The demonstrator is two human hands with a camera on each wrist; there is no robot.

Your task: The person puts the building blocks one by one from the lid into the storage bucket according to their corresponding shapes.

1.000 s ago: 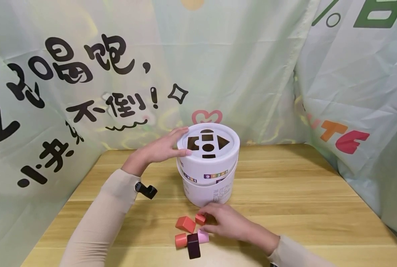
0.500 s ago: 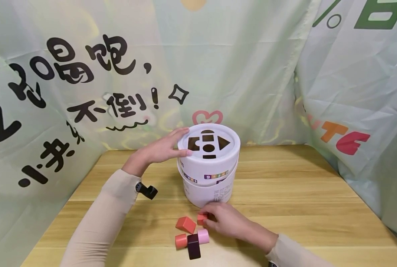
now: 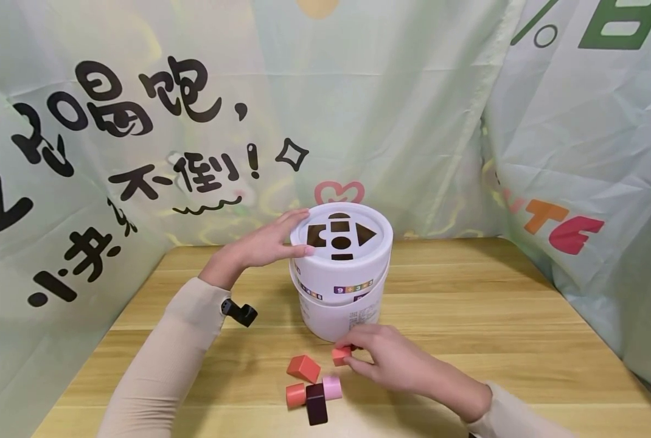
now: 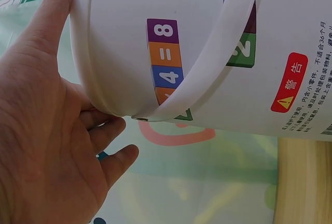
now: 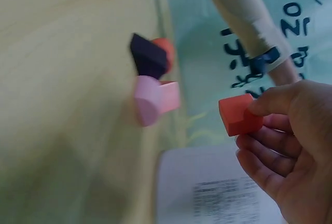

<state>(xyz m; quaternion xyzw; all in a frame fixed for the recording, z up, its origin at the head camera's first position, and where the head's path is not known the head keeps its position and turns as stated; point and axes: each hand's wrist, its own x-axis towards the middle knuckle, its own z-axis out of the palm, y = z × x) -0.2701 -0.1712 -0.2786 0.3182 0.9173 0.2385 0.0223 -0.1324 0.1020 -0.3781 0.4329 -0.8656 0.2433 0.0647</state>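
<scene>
A white bucket point(image 3: 341, 316) stands upright on the table, its lid point(image 3: 369, 250) cut with shaped holes. My left hand point(image 3: 265, 243) rests against the lid's left edge, thumb on the front rim and the other fingers farther back. In the left wrist view that thumb lies straight along the rim. Just in front of the bucket, my right hand point(image 3: 396, 359) pinches a small red block point(image 5: 239, 115) between thumb and fingers. Left of it lie a red wedge-like block point(image 3: 304, 368), a red cylinder point(image 3: 295, 396), a dark block point(image 3: 317, 405) and a pink rounded block point(image 3: 333, 387).
The wooden table point(image 3: 468, 304) runs back to hanging printed cloth point(image 3: 402, 121) behind and at both sides. A black wrist camera point(image 3: 240, 312) sits on the left sleeve, beside the bucket.
My right hand has drawn the small red block rightward, away from the red wedge-like block, and turned it a little. My left hand and the bucket stay as they were.
</scene>
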